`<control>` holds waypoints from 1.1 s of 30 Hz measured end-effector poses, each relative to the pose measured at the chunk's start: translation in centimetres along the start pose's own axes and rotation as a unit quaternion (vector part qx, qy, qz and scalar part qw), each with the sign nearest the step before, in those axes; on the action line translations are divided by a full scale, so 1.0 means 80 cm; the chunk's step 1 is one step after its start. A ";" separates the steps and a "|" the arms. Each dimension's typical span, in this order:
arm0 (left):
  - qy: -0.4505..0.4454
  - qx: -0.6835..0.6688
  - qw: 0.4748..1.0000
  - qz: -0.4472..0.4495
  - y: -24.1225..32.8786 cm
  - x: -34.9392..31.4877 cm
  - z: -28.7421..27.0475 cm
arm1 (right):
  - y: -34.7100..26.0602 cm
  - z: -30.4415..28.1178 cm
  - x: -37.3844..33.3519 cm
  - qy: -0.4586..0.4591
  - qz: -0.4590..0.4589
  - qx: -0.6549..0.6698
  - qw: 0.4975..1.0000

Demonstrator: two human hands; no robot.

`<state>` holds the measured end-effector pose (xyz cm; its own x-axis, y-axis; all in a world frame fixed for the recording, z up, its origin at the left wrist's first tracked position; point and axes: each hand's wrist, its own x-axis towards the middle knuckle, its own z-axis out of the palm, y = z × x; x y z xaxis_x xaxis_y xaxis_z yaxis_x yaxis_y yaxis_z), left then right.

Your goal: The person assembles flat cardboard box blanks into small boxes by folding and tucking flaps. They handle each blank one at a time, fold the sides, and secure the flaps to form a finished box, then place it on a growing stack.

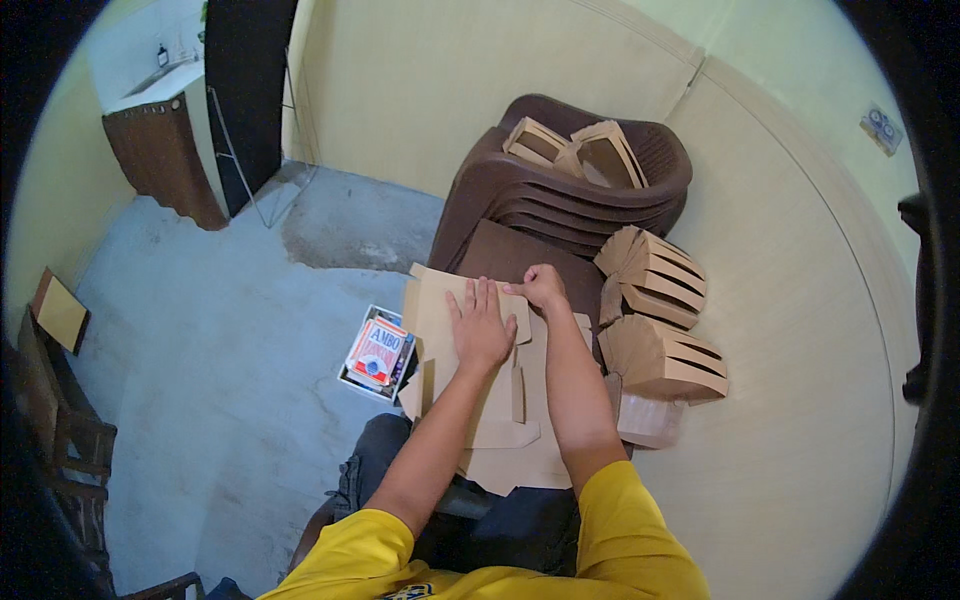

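Note:
A brown die-cut cardboard box blank (440, 315) lies before me, over more flat cardboard (535, 465) on the brown table (520, 250). My left hand (482, 328) rests palm down on the blank with its fingers stretched out. At the blank's far right edge, my right hand (543, 288) is closed, thumb pointing left and pressed to a flap (510, 315). Whatever lies under its curled fingers is hidden. A raised narrow flap (518, 395) stands along the blank's right side, nearer to me.
Folded cardboard pieces lie in bundles, one (655, 275) behind another (665, 360), right of the table. A clear plastic packet (650, 420) sits below them. Stacked brown chairs (590, 200) hold more folded cardboard (605, 155). A white box (375, 355) of printed cartons is at left.

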<state>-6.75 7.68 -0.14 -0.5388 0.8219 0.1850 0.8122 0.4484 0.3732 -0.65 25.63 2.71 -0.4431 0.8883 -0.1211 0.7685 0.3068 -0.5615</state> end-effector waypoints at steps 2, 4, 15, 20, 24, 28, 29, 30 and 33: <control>-0.030 0.008 1.000 0.001 0.001 -0.001 -0.002 | 0.000 0.005 -0.011 0.029 0.041 0.019 0.999; -0.009 -0.010 1.000 0.005 0.000 0.000 -0.002 | -0.004 0.017 -0.021 0.058 0.032 0.007 0.998; 0.101 -0.425 0.898 0.061 -0.010 -0.018 -0.065 | 0.019 -0.049 -0.265 0.188 -0.141 0.113 0.965; 0.068 -0.311 0.934 0.163 -0.009 -0.186 -0.099 | 0.052 0.007 -0.368 0.147 -0.040 0.035 0.988; 0.019 -0.220 0.967 0.131 0.006 -0.255 -0.096 | 0.070 0.037 -0.342 0.115 0.007 0.192 0.974; 0.069 -0.128 0.969 0.201 0.013 -0.272 -0.092 | 0.086 0.023 -0.342 0.046 0.044 0.373 0.926; 0.072 -0.107 0.970 0.208 0.014 -0.272 -0.093 | 0.086 0.018 -0.342 0.029 0.044 0.378 0.924; 0.068 -0.085 0.971 0.214 0.015 -0.273 -0.095 | 0.086 0.014 -0.346 0.021 0.049 0.392 0.919; -0.009 -0.132 0.980 0.148 0.019 -0.266 -0.104 | 0.087 0.007 -0.351 -0.015 0.068 0.445 0.893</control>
<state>4.07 -12.09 4.03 -0.2827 0.9090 0.3064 0.8447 0.0845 0.5285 16.91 2.66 1.75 -0.3964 0.8827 -0.2526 0.1509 -0.2087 -0.9663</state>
